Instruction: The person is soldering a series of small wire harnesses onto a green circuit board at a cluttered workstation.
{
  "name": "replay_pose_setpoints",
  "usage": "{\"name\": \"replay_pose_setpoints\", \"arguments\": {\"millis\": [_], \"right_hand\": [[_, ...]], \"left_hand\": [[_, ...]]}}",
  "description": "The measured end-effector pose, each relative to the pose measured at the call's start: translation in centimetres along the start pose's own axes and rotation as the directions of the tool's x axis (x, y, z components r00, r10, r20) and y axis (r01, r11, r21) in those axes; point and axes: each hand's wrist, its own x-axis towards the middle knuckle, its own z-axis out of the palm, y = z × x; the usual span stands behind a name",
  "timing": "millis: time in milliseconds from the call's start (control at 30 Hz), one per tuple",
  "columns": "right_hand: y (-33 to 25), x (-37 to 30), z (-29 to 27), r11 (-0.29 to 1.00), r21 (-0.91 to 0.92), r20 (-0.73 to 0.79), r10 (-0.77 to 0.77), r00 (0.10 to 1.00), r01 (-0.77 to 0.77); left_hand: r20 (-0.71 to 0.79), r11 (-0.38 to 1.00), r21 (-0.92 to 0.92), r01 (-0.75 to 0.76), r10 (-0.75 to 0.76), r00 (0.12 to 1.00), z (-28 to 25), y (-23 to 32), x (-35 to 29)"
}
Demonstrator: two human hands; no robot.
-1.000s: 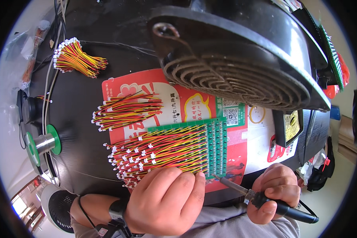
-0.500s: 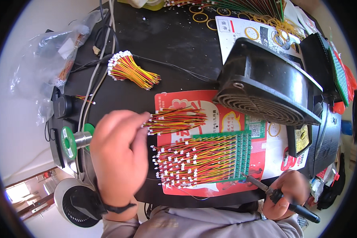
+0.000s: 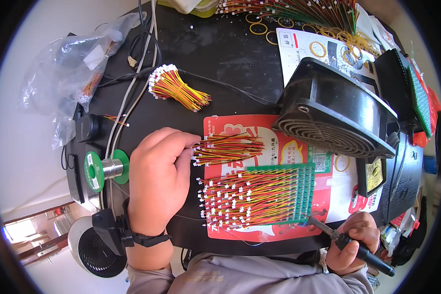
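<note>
The left hand (image 3: 159,179) hides its fingertips' contact with the wire bundle (image 3: 228,148).

Your left hand (image 3: 159,179), which a second ago lay over the wired green circuit board (image 3: 299,193), has moved out toward 9 o'clock, and its fingertips now touch the white connector ends of the loose wire bundle (image 3: 228,148) on the red card. Your right hand (image 3: 353,240) has kept the soldering iron (image 3: 345,240), whose tip now sits at the board's lower right corner, about 5 o'clock.

Left hand (image 3: 159,179) reaches forward, right hand (image 3: 352,242) clenched low
</note>
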Motion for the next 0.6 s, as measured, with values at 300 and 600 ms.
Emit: {"name": "replay_pose_setpoints", "arguments": {"millis": [300, 600], "right_hand": [[0.0, 0.2, -1.7, 1.0, -0.01, 0.155, 0.021, 0.988, -0.02], [0.8, 1.2, -2.5, 0.996, 0.091, 0.315, -0.046, 0.948, 0.018]], "left_hand": [[-0.021, 0.996, -0.006, -0.089, 0.088, 0.996, -1.2, 1.6, -0.1], [0.067, 0.823, -0.566, -0.059, 0.117, 0.991, 0.3, 5.9, -2.9]]}}
